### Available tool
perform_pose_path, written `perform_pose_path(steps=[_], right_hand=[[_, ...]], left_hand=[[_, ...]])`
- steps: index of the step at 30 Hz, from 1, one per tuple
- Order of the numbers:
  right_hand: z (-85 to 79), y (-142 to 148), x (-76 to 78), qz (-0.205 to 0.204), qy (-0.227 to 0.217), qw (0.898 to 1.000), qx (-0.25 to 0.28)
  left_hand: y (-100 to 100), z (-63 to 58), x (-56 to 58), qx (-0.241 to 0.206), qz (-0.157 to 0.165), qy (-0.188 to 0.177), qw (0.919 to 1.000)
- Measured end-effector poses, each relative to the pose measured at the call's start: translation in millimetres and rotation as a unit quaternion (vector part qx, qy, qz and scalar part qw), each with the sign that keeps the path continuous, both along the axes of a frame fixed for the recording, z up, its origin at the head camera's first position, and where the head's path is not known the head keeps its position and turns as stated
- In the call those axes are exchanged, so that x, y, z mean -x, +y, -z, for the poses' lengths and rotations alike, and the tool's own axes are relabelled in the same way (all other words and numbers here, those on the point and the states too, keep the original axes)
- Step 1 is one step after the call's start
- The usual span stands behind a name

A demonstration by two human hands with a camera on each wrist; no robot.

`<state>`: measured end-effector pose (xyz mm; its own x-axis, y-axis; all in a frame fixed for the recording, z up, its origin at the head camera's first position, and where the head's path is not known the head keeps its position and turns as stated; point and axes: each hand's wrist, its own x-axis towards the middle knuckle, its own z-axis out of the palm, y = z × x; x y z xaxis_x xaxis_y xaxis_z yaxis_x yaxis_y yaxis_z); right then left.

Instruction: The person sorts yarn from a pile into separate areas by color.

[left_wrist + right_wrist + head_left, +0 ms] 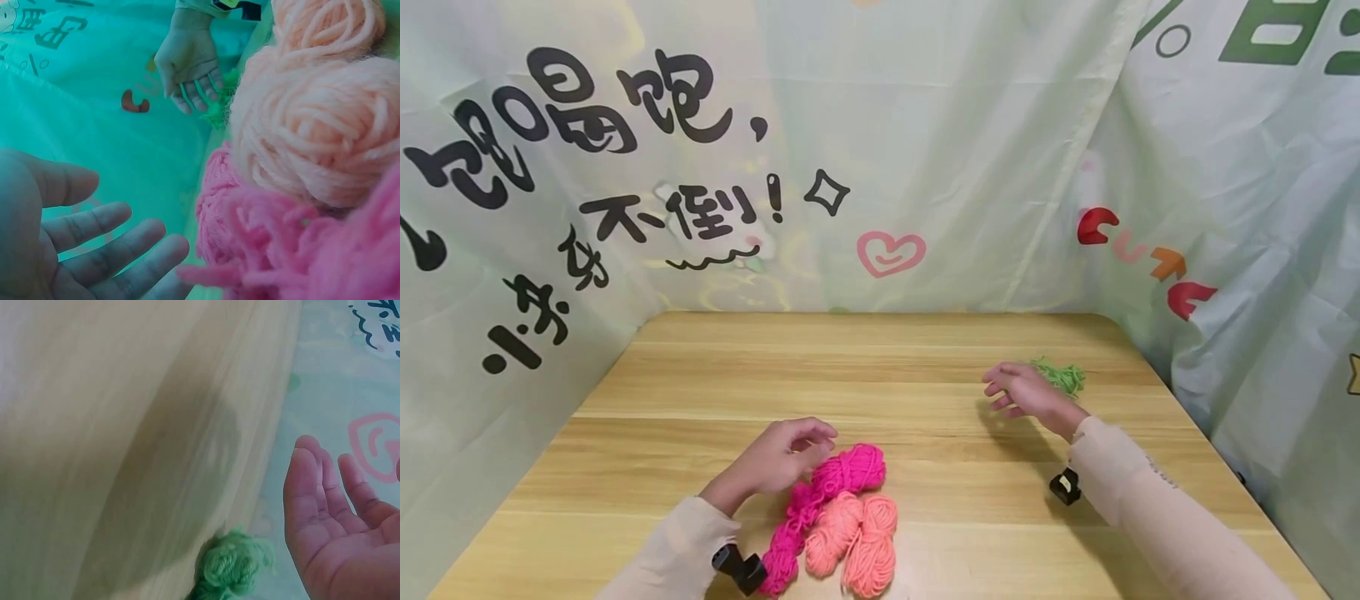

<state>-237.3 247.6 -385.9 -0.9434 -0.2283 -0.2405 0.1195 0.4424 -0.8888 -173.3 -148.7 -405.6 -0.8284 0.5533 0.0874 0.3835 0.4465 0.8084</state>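
Two hot pink yarn skeins lie at the near middle of the table, the upper one [857,469] slanting beside a longer, knotted one [790,533]. Just right of them sit two coral yarn skeins [833,533] [872,546]. My left hand [778,454] hovers at the upper left of the pink yarn, fingers relaxed and palm bare in the left wrist view. Farther back on the right, my right hand [1022,390] is held above the table with loosely bent fingers and nothing in it. A small green yarn bundle [1067,377] lies just behind it, partly covered by the hand.
The wood-grain table [700,375] meets a printed cloth backdrop [985,167] along its back and sides. Black wrist cameras [737,569] [1065,486] are strapped at both sleeves. The right forearm [1172,508] crosses the table's right part.
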Motion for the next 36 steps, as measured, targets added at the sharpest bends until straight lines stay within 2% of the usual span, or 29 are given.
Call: perform_pose_path(steps=[4, 13, 22, 25, 32, 36], right_hand=[[1.3, -5.3, -5.0, -0.004, -0.002, 1.0, 0.003], [7.5, -19.3, -18.8, -0.023, 0.002, 0.999, 0.043], [14.3, -33.0, -30.9, -0.051, 0.002, 0.997, 0.065], [15.2, -37.5, -34.2, -0.069, 0.006, 0.995, 0.068], [16.9, -49.5, -44.7, -0.101, -0.002, 0.992, 0.08], [19.4, -56.0, -49.8, -0.113, 0.003, 0.991, 0.078]], left_hand=[[-2.7, 3.6, -2.5, -0.018, -0.008, -0.022, 0.9996], [-7.5, 3.5, -10.3, -0.06, 0.015, -0.042, 0.9972], [-7.8, 3.6, -21.8, -0.062, 0.035, -0.011, 0.9974], [-7.0, 2.9, -25.1, -0.05, 0.034, 0.0, 0.9982], [-2.9, 4.2, -31.4, -0.012, 0.035, 0.053, 0.9979], [-1.2, 4.8, -36.1, -0.005, 0.043, 0.06, 0.9972]])
